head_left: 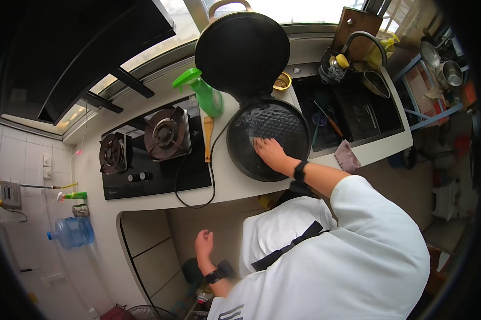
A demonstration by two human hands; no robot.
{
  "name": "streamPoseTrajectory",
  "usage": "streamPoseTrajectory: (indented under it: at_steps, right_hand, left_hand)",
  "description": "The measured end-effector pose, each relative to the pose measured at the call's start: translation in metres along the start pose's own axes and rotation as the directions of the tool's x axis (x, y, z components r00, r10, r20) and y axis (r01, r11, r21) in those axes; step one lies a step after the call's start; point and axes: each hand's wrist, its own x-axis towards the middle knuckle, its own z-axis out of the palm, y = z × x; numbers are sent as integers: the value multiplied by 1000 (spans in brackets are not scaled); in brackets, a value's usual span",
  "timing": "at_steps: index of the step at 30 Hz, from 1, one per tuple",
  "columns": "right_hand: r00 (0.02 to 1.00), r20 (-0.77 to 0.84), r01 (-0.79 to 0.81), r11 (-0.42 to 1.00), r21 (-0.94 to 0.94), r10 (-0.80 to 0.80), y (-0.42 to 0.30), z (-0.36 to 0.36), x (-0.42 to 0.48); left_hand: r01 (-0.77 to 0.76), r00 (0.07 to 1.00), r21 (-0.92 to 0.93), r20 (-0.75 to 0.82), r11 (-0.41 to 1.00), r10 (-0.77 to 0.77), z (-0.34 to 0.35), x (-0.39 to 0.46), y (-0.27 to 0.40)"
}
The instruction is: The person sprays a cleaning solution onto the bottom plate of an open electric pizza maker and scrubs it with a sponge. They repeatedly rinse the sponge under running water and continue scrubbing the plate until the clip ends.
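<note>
A round electric griddle (232, 160) stands unfolded on the counter, its dark lid (242, 54) raised at the back. Wet streaks and some foam lie on its textured lower plate (272, 120). My right hand (270, 152) presses down on that plate with bent fingers. Something small and pale shows at the fingertips, but the hand hides most of it. Away from the counter, my left hand (204, 244) hangs low in front of me, loosely curled with nothing in it. Both wrists wear black bands.
Left of the griddle are a green spray bottle (210, 98), a wooden spatula (208, 138), a looping power cord (213, 176) and a two-burner gas hob (192, 174). On the right, a dark sink (388, 108) holds utensils. A pinkish cloth (346, 156) lies at the counter's front edge.
</note>
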Motion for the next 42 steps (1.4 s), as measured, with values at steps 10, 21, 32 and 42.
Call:
streamPoseTrajectory:
  at_steps: [10, 21, 32, 42]
  right_hand:
    - [929, 76, -363, 932, -6, 363, 114, 43, 49]
    - [966, 62, 187, 848, 497, -250, 25, 15, -14]
    - [967, -63, -199, 883, 424, 248, 43, 40, 103]
    - [965, 5, 187, 707, 682, -261, -19, 5, 24]
  left_hand:
    - [102, 995, 214, -23, 972, -100, -21, -32, -16]
    - [-149, 982, 115, -99, 982, 161, 1, 5, -84]
    - [78, 996, 98, -45, 992, -74, -24, -14, -6]
    - [-101, 989, 54, -99, 993, 106, -12, -9, 32]
